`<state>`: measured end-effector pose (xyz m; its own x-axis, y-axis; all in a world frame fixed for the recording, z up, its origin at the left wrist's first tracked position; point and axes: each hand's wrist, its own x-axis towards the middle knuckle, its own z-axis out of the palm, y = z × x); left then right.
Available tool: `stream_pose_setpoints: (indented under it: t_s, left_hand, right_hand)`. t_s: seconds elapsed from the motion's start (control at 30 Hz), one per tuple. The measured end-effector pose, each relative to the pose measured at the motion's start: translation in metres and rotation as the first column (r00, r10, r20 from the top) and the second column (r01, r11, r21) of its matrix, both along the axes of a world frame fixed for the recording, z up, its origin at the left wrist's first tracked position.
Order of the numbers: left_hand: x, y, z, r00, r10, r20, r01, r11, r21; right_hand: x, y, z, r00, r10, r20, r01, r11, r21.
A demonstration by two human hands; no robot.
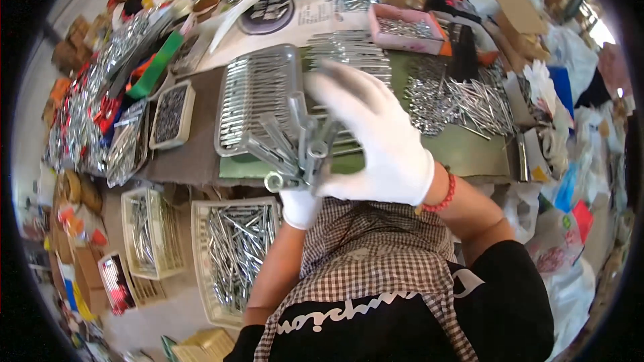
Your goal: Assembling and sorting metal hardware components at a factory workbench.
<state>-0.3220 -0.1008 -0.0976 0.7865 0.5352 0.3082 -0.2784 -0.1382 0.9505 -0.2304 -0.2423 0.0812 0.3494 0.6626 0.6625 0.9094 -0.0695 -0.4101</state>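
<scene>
Plainly, right fingers [355,97] spread around metal tubes [315,151] beyond a lettered shirt [510,308], left hand's [300,208] grip unclear.

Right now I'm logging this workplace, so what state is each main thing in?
Right hand: gloved, open, partly blurred
Left hand: gloved, mostly hidden
Metal tubes: bunched, at differing angles
Clear tray: uncovered, filled in rows
Pink box: uncovered, holding small metal pieces
Large basket: uncovered, holding jumbled metal pieces
Cream tub: uncovered, holding small dark pieces
</scene>
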Motion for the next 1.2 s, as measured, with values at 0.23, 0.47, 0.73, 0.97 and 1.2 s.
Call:
stream_pose_setpoints:
  t_s: [0.23, 0.47, 0.73, 0.97, 1.2]
  left_hand:
    - [0.039, -0.109, 0.039, 0.908, -0.419, 0.021, 0.419, 0.908, -0.008]
    - [0.086, -0.154, 0.060, 0.909, -0.412, -0.058, 0.386, 0.783, 0.487]
    - [0.110, -0.164, 0.046, 0.867, -0.491, -0.082, 0.458, 0.723, 0.518]
    - [0.111, -0.172, 0.036, 0.933, -0.345, -0.107, 0.335, 0.718, 0.611]
    - [0.114, -0.184, 0.044, 0.940, -0.332, -0.076, 0.294, 0.678, 0.674]
  right_hand:
    - [-0.004, -0.084, -0.055, 0.846, 0.033, -0.532, 0.138, 0.951, 0.278]
    - [-0.005, -0.105, -0.049, 0.781, -0.209, -0.588, 0.522, 0.735, 0.433]
    - [0.019, -0.121, -0.067, 0.796, -0.177, -0.579, 0.495, 0.742, 0.453]
    - [0.024, -0.125, -0.074, 0.747, -0.243, -0.618, 0.596, 0.656, 0.463]
    - [0.026, -0.126, -0.073, 0.686, -0.381, -0.620, 0.708, 0.548, 0.445]
